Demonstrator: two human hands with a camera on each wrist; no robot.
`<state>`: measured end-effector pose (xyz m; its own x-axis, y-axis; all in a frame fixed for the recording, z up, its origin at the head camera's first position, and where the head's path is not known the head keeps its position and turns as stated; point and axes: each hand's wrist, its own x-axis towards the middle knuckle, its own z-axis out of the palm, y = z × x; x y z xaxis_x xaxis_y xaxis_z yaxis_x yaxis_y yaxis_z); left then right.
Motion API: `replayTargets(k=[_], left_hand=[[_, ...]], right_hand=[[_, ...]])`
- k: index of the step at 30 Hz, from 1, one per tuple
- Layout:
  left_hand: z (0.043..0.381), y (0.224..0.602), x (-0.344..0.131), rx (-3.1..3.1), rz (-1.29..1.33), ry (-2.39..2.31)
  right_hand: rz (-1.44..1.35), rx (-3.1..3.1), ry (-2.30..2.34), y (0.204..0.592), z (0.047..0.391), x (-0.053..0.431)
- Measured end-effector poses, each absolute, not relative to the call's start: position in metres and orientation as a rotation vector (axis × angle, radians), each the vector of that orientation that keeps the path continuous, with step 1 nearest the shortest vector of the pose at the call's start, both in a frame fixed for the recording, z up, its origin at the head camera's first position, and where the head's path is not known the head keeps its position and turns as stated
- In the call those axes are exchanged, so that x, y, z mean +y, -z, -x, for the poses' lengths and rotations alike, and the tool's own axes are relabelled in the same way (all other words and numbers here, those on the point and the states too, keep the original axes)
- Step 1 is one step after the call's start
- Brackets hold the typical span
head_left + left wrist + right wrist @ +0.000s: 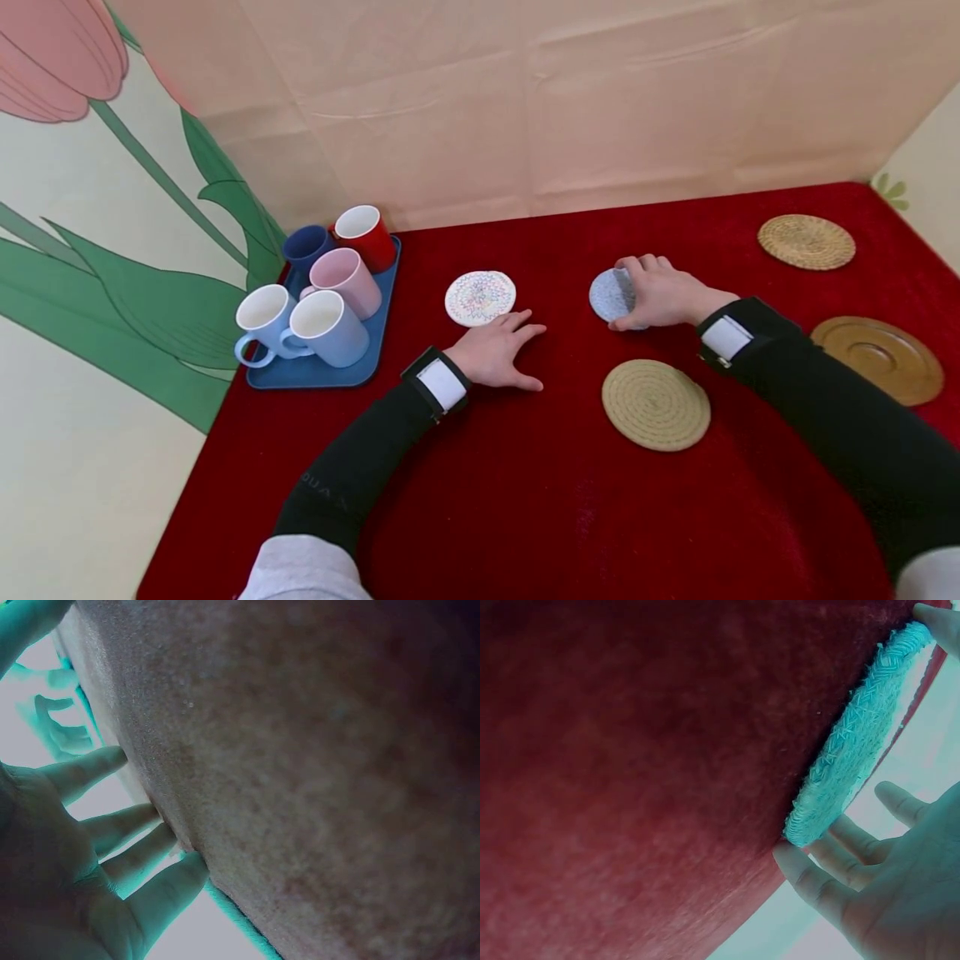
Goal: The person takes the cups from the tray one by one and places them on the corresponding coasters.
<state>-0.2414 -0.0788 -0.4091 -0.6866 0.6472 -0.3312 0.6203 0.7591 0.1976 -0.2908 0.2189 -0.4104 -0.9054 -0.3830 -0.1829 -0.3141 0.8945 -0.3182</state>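
Note:
My right hand (663, 293) reaches over a round light blue coaster (606, 293) lying on the red cloth. Its thumb and fingers span the coaster and hold it at opposite edges. In the right wrist view, the woven rim of the coaster (847, 739) shows between thumb and fingertips. My left hand (491, 350) holds nothing, its fingers spread just in front of a white coaster (480, 296) with a coloured pattern. The left wrist view shows the fingertips of that hand (97, 840) right at the cloth. A beige coiled mat (656, 406) lies nearer me, below the right hand.
At the left, a blue tray (318, 377) carries several mugs: dark blue, red, pink (348, 279) and light blue (330, 329). A woven straw mat (806, 242) lies at the back right, and a brown round plate (877, 358) lies beyond the right forearm. A pinkish curtain hangs behind the table.

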Motion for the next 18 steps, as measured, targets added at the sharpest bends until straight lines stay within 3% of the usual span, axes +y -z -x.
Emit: replayTargets(k=[18], left_hand=[[0.223,0.41,-0.085,2.593,-0.956,-0.016]], right_hand=[[0.56,2.813,0.441,0.413,0.299,0.202]])
